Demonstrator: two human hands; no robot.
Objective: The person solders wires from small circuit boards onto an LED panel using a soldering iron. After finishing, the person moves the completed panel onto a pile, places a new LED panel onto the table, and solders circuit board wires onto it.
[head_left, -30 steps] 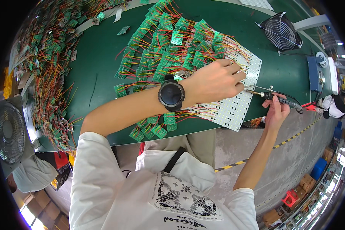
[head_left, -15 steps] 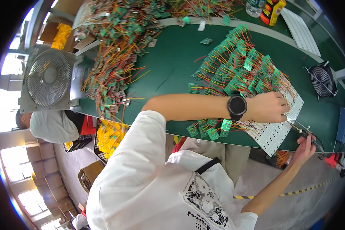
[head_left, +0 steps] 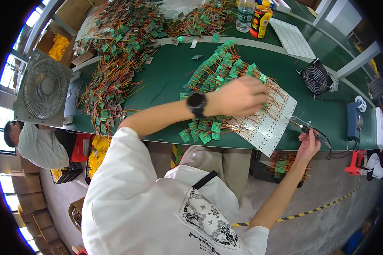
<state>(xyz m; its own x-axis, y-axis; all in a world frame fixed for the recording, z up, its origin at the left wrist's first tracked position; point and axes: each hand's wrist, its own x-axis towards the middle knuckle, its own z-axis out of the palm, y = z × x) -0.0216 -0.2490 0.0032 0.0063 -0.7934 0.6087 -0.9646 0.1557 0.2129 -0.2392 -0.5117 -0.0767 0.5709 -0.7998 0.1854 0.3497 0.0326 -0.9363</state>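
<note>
My left hand (head_left: 244,97), with a black watch on its wrist, is over the wired edge of a white perforated plate (head_left: 270,138). Motion smears its fingers, and whether they hold anything is hidden. Beneath and beside it lie rows of small green circuit boards (head_left: 217,70) with red and yellow wires, some reaching onto the plate. More such boards (head_left: 205,137) lie near the table's front edge, below my left forearm. My right hand (head_left: 309,144) is closed around the handle of a soldering iron (head_left: 305,128), whose tip points left toward the plate's right edge.
Wired boards are heaped (head_left: 119,55) at the left and back. A large fan (head_left: 45,88) stands left, a small black fan (head_left: 315,79) right. Two bottles (head_left: 261,19) and another white plate (head_left: 291,37) are at the back. A blue box-shaped device (head_left: 353,121) sits far right. A person (head_left: 42,144) is beyond the left end.
My left hand has moved left, away from the iron's tip and back across the plate to the green boards. My right hand still holds the soldering iron beside the plate. The view has shifted.
</note>
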